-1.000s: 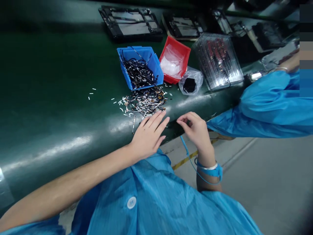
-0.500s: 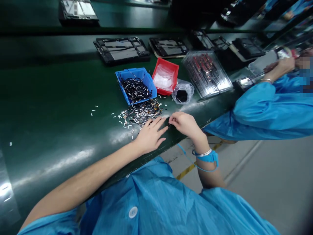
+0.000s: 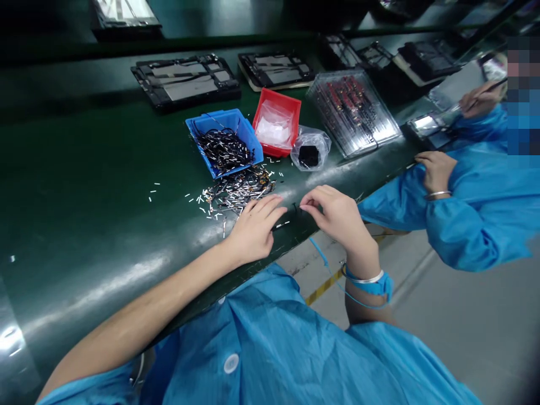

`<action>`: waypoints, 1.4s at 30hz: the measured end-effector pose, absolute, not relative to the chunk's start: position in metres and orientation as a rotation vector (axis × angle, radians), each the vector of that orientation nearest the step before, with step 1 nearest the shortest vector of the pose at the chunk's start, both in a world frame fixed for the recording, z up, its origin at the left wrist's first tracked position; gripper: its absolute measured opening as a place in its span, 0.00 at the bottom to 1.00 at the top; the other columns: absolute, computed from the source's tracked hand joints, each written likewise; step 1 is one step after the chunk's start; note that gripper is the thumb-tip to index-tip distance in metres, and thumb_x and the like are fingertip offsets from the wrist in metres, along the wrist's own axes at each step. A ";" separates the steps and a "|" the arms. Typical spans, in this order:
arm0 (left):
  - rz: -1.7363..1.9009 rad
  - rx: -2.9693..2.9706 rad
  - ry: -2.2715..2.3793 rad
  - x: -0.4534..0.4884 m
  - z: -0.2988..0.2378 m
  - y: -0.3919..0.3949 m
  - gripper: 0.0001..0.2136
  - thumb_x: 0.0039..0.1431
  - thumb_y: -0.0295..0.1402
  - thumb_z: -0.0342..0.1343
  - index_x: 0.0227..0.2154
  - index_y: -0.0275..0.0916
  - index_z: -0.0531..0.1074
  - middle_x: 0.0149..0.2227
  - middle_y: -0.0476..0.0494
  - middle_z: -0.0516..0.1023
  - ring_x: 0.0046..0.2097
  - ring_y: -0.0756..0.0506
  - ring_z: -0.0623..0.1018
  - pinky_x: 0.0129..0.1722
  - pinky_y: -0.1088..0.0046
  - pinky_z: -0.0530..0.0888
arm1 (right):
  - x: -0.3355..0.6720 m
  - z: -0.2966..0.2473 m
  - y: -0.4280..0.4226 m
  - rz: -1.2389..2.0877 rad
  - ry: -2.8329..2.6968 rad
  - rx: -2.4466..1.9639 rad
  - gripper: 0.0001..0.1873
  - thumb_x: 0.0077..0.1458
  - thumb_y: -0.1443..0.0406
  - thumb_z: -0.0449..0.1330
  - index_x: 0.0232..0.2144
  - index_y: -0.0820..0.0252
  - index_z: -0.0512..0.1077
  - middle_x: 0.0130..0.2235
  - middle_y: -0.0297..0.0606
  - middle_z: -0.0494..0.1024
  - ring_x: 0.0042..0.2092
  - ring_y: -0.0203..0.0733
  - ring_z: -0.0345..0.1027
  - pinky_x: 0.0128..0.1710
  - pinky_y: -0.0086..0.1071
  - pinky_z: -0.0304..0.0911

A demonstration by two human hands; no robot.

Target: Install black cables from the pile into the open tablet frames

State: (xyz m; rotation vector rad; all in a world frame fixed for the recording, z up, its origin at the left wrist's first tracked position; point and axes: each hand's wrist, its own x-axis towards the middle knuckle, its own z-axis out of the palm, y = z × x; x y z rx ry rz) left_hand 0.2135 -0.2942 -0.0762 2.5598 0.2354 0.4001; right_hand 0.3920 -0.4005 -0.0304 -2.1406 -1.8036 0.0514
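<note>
My left hand [image 3: 253, 228] lies flat on the green belt [image 3: 97, 169], fingers together, its tips at the near edge of a loose pile of small black and silver cable parts [image 3: 238, 191]. A thin strip with a white end [image 3: 282, 225] lies just right of its fingers. My right hand [image 3: 337, 216] hovers beside it with thumb and forefinger pinched on a tiny dark part; a blue wrist strap [image 3: 371, 284] circles that wrist.
Behind the pile stand a blue bin [image 3: 223, 143] of the same parts, a red bin [image 3: 276, 121] with a clear bag, a small bag [image 3: 310, 149] and a clear tray [image 3: 352, 109]. Dark device frames [image 3: 185, 81] lie further back. A co-worker's hand [image 3: 434, 169] rests at the right.
My right hand has drawn a little to the right, away from the left fingers. The co-worker's hand has come down onto the belt edge. The view has shifted slightly.
</note>
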 end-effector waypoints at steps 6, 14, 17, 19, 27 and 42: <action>0.472 2.334 0.267 0.218 -0.066 -0.289 0.18 0.54 0.28 0.56 0.49 0.34 0.71 0.49 0.36 0.77 0.51 0.39 0.73 0.52 0.59 0.69 | 0.381 -0.018 -0.391 0.004 -1.877 -2.071 0.05 0.57 0.68 0.57 0.28 0.56 0.69 0.30 0.35 0.74 0.33 0.41 0.64 0.32 0.33 0.57; 0.474 1.833 0.519 0.221 -0.070 -0.291 0.06 0.58 0.28 0.55 0.30 0.38 0.77 0.25 0.48 0.78 0.29 0.49 0.76 0.35 0.74 0.72 | 0.362 -0.030 -0.395 0.112 -1.294 -1.872 0.07 0.57 0.63 0.58 0.38 0.55 0.74 0.34 0.35 0.78 0.34 0.38 0.68 0.31 0.32 0.62; 0.439 1.562 0.596 0.222 -0.065 -0.294 0.05 0.56 0.29 0.57 0.28 0.36 0.76 0.22 0.49 0.77 0.25 0.50 0.74 0.29 0.76 0.71 | 0.346 -0.045 -0.404 0.189 -0.899 -1.837 0.09 0.57 0.61 0.57 0.38 0.56 0.74 0.34 0.36 0.78 0.34 0.38 0.70 0.29 0.30 0.63; 0.414 1.451 0.619 0.224 -0.062 -0.296 0.04 0.54 0.29 0.58 0.28 0.35 0.76 0.21 0.48 0.76 0.23 0.51 0.73 0.26 0.77 0.70 | 0.336 -0.055 -0.410 0.244 -0.832 -1.808 0.08 0.55 0.60 0.59 0.36 0.56 0.75 0.33 0.36 0.78 0.33 0.38 0.70 0.28 0.31 0.63; 0.355 1.272 0.608 0.224 -0.057 -0.298 0.07 0.48 0.33 0.64 0.25 0.34 0.75 0.19 0.48 0.76 0.20 0.53 0.70 0.23 0.79 0.68 | 0.326 -0.051 -0.411 -0.373 -1.191 -1.883 0.04 0.54 0.65 0.62 0.33 0.52 0.76 0.32 0.36 0.73 0.36 0.42 0.65 0.35 0.38 0.64; 0.216 1.299 0.462 0.221 -0.058 -0.292 0.18 0.54 0.46 0.56 0.22 0.34 0.72 0.19 0.44 0.76 0.18 0.53 0.69 0.17 0.80 0.59 | 0.340 -0.058 -0.404 -0.425 -1.602 -1.784 0.10 0.57 0.70 0.58 0.28 0.52 0.76 0.28 0.36 0.76 0.32 0.39 0.65 0.31 0.35 0.64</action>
